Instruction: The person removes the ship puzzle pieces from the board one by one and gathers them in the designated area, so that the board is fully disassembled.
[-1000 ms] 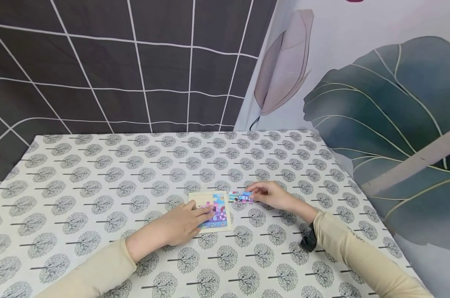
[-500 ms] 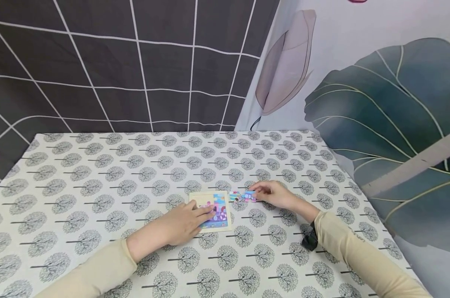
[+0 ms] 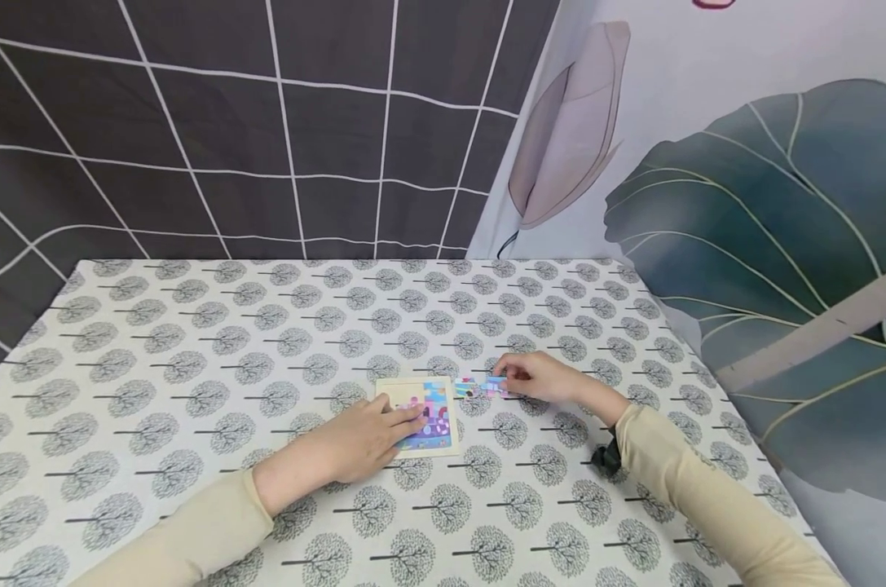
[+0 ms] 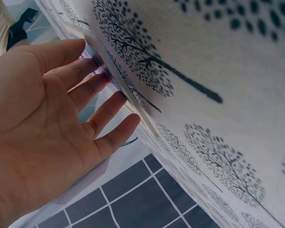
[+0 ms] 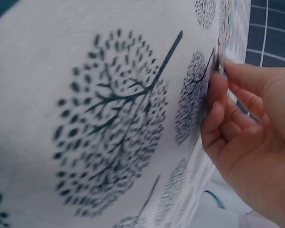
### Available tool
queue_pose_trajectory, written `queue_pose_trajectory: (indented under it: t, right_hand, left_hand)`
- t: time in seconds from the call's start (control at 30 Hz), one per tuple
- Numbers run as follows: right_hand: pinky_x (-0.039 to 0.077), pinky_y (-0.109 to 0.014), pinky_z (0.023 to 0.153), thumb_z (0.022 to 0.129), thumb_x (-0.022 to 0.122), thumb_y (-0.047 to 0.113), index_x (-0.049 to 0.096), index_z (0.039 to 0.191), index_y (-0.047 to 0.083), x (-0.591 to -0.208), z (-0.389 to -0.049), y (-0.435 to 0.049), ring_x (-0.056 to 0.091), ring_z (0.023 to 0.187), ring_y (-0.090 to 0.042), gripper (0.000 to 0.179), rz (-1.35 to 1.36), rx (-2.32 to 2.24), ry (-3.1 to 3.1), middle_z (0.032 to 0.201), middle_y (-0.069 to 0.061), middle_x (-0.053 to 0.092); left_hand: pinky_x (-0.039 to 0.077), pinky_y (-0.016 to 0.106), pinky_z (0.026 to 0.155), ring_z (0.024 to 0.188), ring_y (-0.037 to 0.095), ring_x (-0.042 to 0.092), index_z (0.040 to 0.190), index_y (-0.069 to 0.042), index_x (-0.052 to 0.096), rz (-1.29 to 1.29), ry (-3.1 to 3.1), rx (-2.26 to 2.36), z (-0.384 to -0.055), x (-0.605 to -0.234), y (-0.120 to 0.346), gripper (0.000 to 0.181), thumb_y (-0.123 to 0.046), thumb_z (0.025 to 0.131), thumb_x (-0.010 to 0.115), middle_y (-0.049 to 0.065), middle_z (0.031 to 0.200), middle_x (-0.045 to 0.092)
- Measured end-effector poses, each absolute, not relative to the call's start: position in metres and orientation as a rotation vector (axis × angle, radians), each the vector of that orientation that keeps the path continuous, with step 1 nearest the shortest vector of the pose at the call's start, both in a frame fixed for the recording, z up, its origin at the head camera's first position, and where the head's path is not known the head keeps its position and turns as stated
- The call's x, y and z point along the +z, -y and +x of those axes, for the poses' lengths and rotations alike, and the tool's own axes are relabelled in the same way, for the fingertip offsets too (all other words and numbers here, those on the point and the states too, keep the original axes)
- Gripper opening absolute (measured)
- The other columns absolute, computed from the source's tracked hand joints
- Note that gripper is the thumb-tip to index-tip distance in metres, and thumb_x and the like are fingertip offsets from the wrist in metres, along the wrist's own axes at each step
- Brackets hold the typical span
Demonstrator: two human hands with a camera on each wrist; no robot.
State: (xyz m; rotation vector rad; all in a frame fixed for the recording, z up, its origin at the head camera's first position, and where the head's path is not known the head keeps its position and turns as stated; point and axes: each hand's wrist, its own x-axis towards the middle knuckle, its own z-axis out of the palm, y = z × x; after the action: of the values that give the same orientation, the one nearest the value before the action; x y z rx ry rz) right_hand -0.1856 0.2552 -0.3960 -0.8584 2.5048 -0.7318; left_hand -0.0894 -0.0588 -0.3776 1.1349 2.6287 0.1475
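Observation:
A jigsaw puzzle tray with a pale border lies on the tablecloth, partly filled with a pink, purple and blue picture. Its upper left part shows bare base. My left hand rests on the tray's left side with extended fingers over the picture, hiding part of it. In the left wrist view, the fingertips meet the tray, seen edge-on. Right of the tray, my right hand pinches a blue and pink puzzle piece between thumb and fingers, close over the cloth. The right wrist view mostly hides this piece behind the fingers.
Another colourful loose piece lies between the tray and the right hand. A tree-patterned cloth covers the table. Behind the table hangs a dark checked curtain, and a leaf-printed one hangs at the right.
My right hand has drawn the blue and pink piece slightly right, away from the other loose piece. My left hand stays on the tray. The head view has shifted a little.

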Motion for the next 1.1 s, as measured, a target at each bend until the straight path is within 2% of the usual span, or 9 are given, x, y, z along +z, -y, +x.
queue_pose_trajectory:
  t: [0.2, 0.7, 0.8, 0.97, 1.1]
  right_hand:
    - [0.042, -0.022, 0.057, 0.091, 0.057, 0.008, 0.059, 0.108, 0.011, -0.3901, -0.1847, -0.2477, 0.043, 0.06, -0.007, 0.017, -0.874, -0.633, -2.535, 0.072, 0.007, 0.053]
    - [0.048, -0.021, 0.067, 0.083, 0.067, 0.006, 0.065, 0.096, 0.008, -0.392, -0.1873, -0.249, 0.049, 0.07, -0.009, 0.014, -0.776, -0.768, -2.54, 0.08, 0.003, 0.056]
    - [0.048, -0.021, 0.068, 0.083, 0.068, 0.007, 0.066, 0.096, 0.01, -0.3932, -0.1886, -0.2505, 0.05, 0.071, -0.009, 0.014, -0.744, -0.794, -2.522, 0.081, 0.003, 0.056]
    - [0.048, -0.02, 0.066, 0.083, 0.068, 0.01, 0.067, 0.096, 0.011, -0.3944, -0.1895, -0.251, 0.051, 0.07, -0.009, 0.014, -0.733, -0.799, -2.522, 0.081, 0.003, 0.058]
    - [0.048, -0.019, 0.066, 0.083, 0.068, 0.01, 0.066, 0.096, 0.009, -0.3953, -0.1899, -0.2504, 0.05, 0.069, -0.009, 0.013, -0.743, -0.807, -2.522, 0.08, 0.003, 0.058]
  left_hand:
    - [0.042, 0.045, 0.101, 0.116, 0.024, 0.045, 0.144, -0.018, 0.037, 1.11, -2.629, 0.167, -0.0889, -0.3769, 0.0591, 0.049, -0.027, 0.097, 0.046, -0.002, 0.15, 0.033]
    - [0.031, 0.051, 0.109, 0.13, 0.033, 0.037, 0.145, -0.02, 0.035, 1.098, -2.62, 0.175, -0.0892, -0.3824, 0.0583, 0.049, -0.03, 0.098, 0.043, -0.004, 0.151, 0.03]
    - [0.032, 0.05, 0.108, 0.128, 0.033, 0.038, 0.145, -0.019, 0.035, 1.107, -2.623, 0.178, -0.0898, -0.3837, 0.0582, 0.049, -0.03, 0.097, 0.044, -0.004, 0.151, 0.03]
    - [0.039, 0.047, 0.105, 0.118, 0.025, 0.044, 0.145, -0.02, 0.036, 1.109, -2.63, 0.185, -0.0901, -0.3848, 0.0586, 0.049, -0.03, 0.097, 0.044, -0.004, 0.151, 0.03]
    - [0.036, 0.047, 0.106, 0.121, 0.027, 0.043, 0.145, -0.02, 0.035, 1.099, -2.624, 0.19, -0.0902, -0.3851, 0.0587, 0.049, -0.03, 0.098, 0.043, -0.004, 0.151, 0.03]
